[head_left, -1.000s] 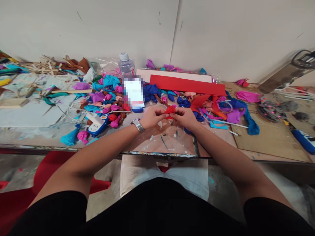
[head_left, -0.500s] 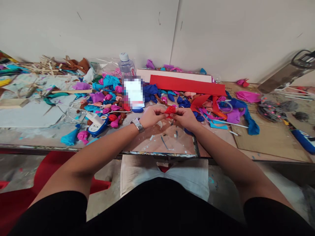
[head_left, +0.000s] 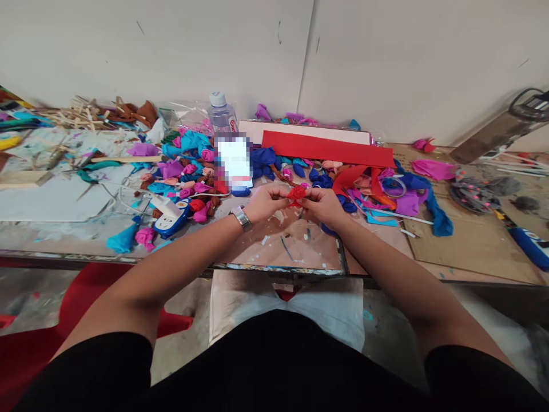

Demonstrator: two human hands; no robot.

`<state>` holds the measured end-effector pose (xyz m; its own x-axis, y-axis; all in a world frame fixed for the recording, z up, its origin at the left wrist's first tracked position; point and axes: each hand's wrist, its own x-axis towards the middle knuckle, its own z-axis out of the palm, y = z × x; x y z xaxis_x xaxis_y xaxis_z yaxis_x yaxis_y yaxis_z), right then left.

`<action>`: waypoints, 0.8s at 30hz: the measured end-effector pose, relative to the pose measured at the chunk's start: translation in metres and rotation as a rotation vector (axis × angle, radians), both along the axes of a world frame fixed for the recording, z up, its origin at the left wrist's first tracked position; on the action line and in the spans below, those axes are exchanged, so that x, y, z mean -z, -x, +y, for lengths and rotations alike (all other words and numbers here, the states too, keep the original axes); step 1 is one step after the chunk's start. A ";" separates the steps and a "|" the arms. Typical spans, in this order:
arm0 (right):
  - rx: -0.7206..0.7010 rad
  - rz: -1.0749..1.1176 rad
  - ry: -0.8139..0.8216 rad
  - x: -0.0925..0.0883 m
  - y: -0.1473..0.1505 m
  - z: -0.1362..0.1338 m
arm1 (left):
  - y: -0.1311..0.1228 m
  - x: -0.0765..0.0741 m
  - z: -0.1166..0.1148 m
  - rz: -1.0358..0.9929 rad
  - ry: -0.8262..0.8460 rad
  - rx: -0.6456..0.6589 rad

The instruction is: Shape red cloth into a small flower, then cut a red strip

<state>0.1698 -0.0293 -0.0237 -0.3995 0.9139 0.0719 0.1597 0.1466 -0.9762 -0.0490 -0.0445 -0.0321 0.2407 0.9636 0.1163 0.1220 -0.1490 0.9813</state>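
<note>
A blue and white plug box (head_left: pixel 172 220) sits on the counter (head_left: pixel 270 252), off to the left. The left hand (head_left: pixel 263 205) and right hand (head_left: pixel 322 206) are almost closed, pinching one small red curly bundle (head_left: pixel 297 194) between them. Behind it lies a long red strip (head_left: pixel 326 149). Farther back, a see-through bottle (head_left: pixel 222 119) stands near the pale wall (head_left: pixel 171 51).

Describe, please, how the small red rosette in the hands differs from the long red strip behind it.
The small, folded red rosette is compact; the long, flat red strip is far larger. The left hand and right hand hold the rosette; the strip is untouched. Both are red.
</note>
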 end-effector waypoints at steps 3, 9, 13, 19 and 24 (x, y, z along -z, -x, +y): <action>0.039 0.087 0.014 0.003 0.001 0.002 | 0.000 0.001 0.000 -0.081 0.063 -0.008; 0.050 0.181 -0.074 0.008 0.002 0.005 | -0.002 0.004 0.002 -0.266 0.201 -0.065; -0.032 0.116 -0.146 0.005 0.002 0.000 | -0.004 0.004 0.002 -0.278 0.178 -0.085; 0.017 -0.037 -0.294 0.000 -0.003 -0.004 | -0.003 0.003 0.000 -0.261 0.167 -0.064; 0.040 -0.062 -0.331 0.001 -0.003 -0.002 | -0.005 0.001 -0.004 -0.283 0.193 -0.028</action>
